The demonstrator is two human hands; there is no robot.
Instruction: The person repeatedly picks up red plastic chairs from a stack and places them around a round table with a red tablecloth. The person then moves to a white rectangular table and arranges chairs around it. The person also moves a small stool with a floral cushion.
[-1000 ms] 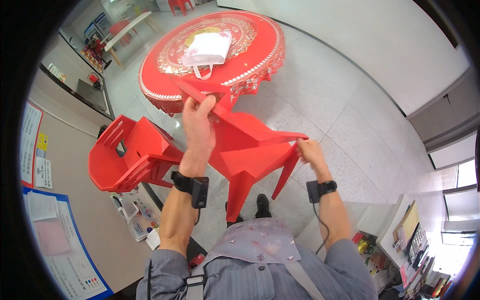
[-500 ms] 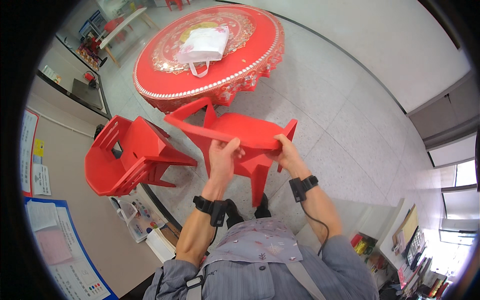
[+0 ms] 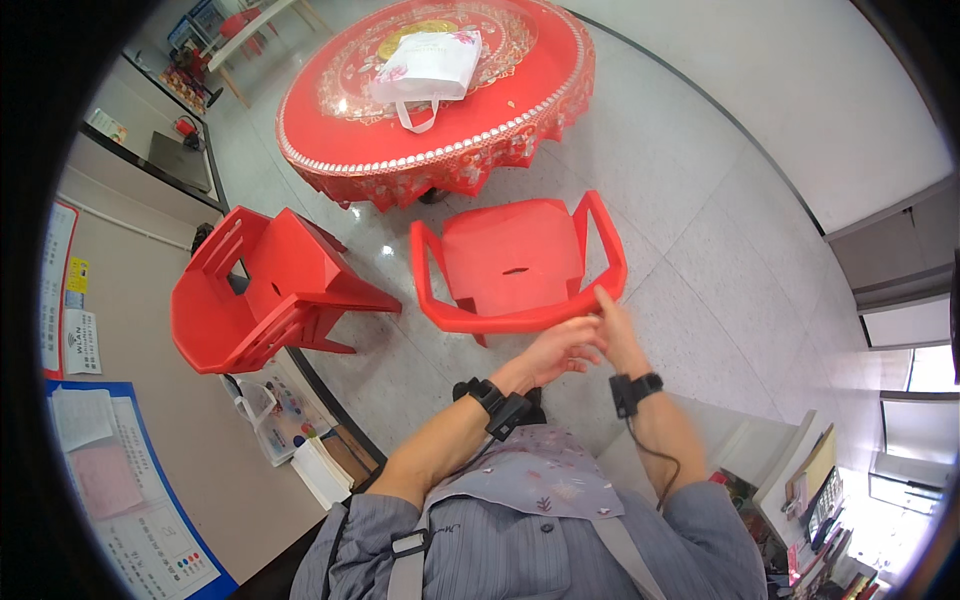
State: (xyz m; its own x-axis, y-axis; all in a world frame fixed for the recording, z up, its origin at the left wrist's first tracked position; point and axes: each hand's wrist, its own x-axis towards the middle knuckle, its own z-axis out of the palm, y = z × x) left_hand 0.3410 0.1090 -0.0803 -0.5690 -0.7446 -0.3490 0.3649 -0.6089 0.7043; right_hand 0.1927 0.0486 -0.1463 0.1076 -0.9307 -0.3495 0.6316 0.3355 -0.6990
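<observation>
In front of me a red plastic armchair (image 3: 512,255) stands with its backrest toward me and its seat facing the round table. My right hand (image 3: 622,332) is at the right end of the backrest's top rail, one outstretched finger touching it; its other fingers are partly hidden. My left hand (image 3: 560,352) is beside it, below the rail, with loosely bent fingers apart and nothing in them; its fingertips come close to my right hand. Black devices are strapped to both wrists.
Beyond the armchair stands a round table (image 3: 330,150) with a red patterned cloth, bearing a white handbag-shaped carrier bag (image 3: 430,68). Stacked red chairs (image 3: 262,290) stand at left by a partition (image 3: 130,300). A cluttered desk (image 3: 790,470) is at lower right.
The armchair, earlier tilted and held by both hands, has turned and now stands squared to the table, farther right. My left hand has let go and moved right, toward my right hand.
</observation>
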